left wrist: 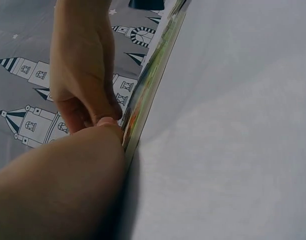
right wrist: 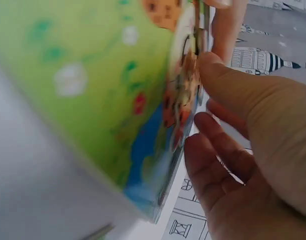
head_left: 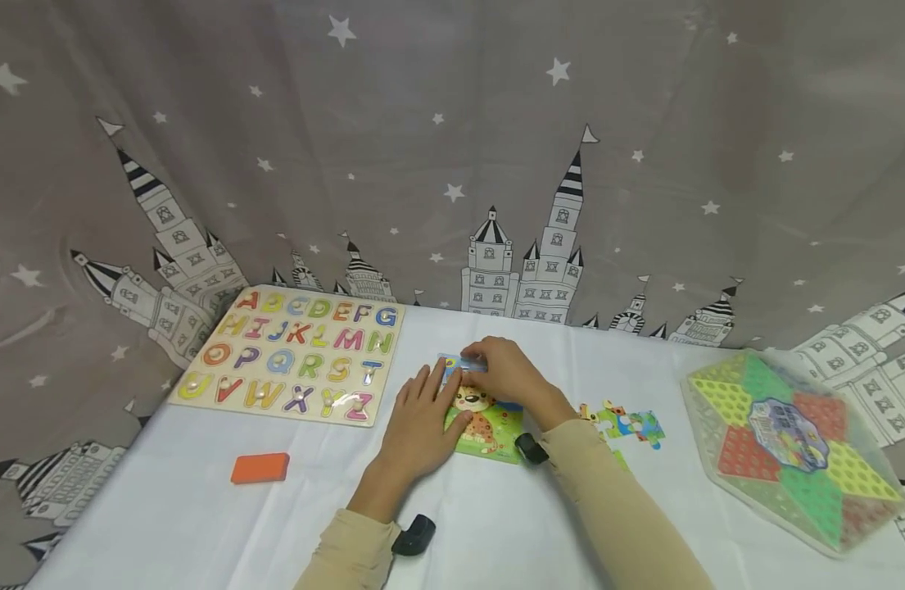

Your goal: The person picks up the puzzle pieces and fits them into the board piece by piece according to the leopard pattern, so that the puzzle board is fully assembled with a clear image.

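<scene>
A jigsaw puzzle showing an orange spotted cub on green lies on the white table. My left hand rests along its left side with fingers stretched, the thumb over the picture. At the puzzle's top edge, my right hand has its fingers bent down and pinches a jigsaw piece between thumb and fingers. Light blue sky pieces show between the two hands. In the right wrist view, the thumb of the right hand meets the cub part, with the other fingers at the puzzle's edge.
Several loose jigsaw pieces lie right of the puzzle, partly behind the right sleeve. An alphabet board stands at the back left, an orange block in front of it. A hexagonal game box is at the right. A castle-print curtain hangs behind.
</scene>
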`<state>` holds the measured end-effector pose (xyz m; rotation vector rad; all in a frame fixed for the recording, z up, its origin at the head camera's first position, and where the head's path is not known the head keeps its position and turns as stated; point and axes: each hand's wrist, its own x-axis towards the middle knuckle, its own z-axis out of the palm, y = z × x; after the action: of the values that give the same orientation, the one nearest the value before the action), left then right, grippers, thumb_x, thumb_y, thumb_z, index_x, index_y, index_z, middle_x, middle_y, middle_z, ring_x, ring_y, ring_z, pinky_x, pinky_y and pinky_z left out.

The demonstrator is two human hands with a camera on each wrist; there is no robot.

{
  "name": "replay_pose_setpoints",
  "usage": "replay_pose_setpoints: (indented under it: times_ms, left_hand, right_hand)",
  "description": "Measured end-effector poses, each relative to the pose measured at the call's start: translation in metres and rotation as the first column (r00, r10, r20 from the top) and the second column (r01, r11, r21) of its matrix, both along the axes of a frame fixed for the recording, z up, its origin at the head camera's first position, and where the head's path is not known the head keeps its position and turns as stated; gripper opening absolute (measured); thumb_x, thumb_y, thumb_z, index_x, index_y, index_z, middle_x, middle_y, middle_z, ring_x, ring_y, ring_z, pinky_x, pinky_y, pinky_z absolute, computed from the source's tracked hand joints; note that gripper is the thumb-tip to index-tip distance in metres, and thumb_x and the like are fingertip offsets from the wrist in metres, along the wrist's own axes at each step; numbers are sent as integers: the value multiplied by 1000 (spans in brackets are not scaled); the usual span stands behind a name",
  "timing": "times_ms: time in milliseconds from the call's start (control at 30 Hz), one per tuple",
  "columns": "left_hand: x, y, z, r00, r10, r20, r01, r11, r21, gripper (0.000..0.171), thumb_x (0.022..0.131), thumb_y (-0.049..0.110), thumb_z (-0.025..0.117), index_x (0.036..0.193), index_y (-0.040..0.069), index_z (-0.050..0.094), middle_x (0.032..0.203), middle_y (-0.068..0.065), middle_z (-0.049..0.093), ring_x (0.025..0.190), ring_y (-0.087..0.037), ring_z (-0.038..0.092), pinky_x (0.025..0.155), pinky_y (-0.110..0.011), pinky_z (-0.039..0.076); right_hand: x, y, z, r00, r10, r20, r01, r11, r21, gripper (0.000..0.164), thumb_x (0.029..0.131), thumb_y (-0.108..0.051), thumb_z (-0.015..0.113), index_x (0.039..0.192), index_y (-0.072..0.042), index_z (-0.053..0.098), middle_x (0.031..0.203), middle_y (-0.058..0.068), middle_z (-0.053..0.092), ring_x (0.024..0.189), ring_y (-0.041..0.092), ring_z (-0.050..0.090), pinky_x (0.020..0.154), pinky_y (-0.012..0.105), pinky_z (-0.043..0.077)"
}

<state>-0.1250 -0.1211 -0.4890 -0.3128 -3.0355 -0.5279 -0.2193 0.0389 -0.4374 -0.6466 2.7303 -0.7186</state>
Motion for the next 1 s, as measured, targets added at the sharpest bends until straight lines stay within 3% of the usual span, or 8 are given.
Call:
replay_pose_setpoints:
  times_ms: [133,267,767,1000]
  left_hand:
    - [3,-2,3,1000,-8,25,9,999,-46,65,105,52,44,160,19,36,170,-9,25,158,-37,20,128,-55,21]
    - [4,-1,3,998,1,60,2,999,-49,67,105,54,42,161,19,33,171,-8,22,159,-36,17,129,-55,18]
    - [0,1,6,999,-19,51,22,998,-57,72,104,56,43,161,12,33,171,-9,23,158,-37,20,128,-57,18]
    - [1,3,5,999,-33,38,34,999,-39,74,103,57,44,160,12,34,171,-9,24,157,-37,21,128,-58,17]
  right_hand:
    - [8,7,0,999,41,-15,-40,998,57,46,91,-27,79,131,-9,68,130,8,67,125,28,60,112,45,49]
    - [13,12,-1,999,25,-25,-24,998,56,40,92,-24,78,127,-7,70,128,9,66,121,28,62,109,44,51]
    - [14,24,1,999,8,-38,-6,999,46,37,92,-20,77,126,-8,71,126,8,67,117,26,64,107,42,52]
    - [19,74,6,992,-121,44,125,988,-87,41,94,-22,75,133,-11,68,125,7,70,113,26,65,99,46,56]
